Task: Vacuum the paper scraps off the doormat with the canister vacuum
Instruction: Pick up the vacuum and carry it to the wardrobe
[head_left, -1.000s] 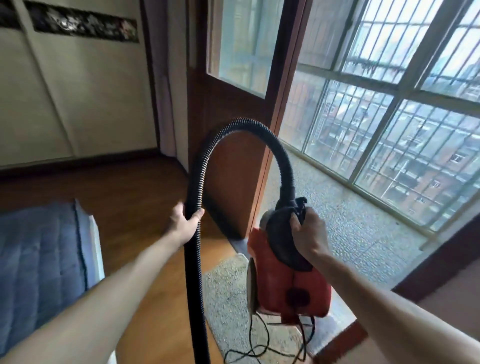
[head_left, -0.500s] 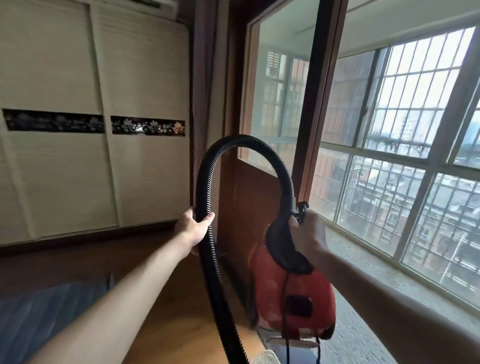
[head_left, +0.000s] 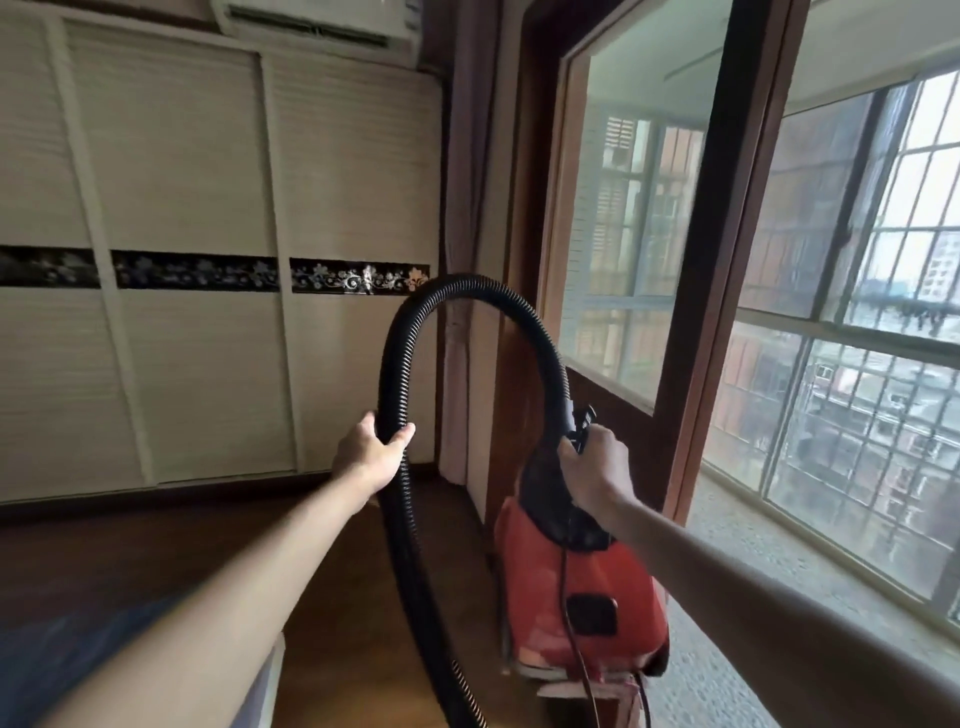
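A red canister vacuum (head_left: 582, 603) with a black top hangs in the air at centre right, held up by its handle in my right hand (head_left: 595, 465). Its black ribbed hose (head_left: 410, 332) arcs up from the canister and drops on the left side, running out of the bottom of the view. My left hand (head_left: 371, 454) grips that hose on its descending part. A black power cord (head_left: 576, 649) dangles down the front of the canister. The doormat and the paper scraps are out of view.
A dark wooden door frame with a glass pane (head_left: 639, 218) stands just behind the vacuum. Barred windows (head_left: 852, 395) and a speckled balcony floor (head_left: 753, 597) lie to the right. Cream wardrobe doors (head_left: 182, 312) fill the left, above a wooden floor (head_left: 322, 597). A blue mattress corner (head_left: 67, 654) sits bottom left.
The view has tilted upward, so the doormat has dropped out of sight. Both hands keep the same grips on the hose and the vacuum handle, with the canister still lifted.
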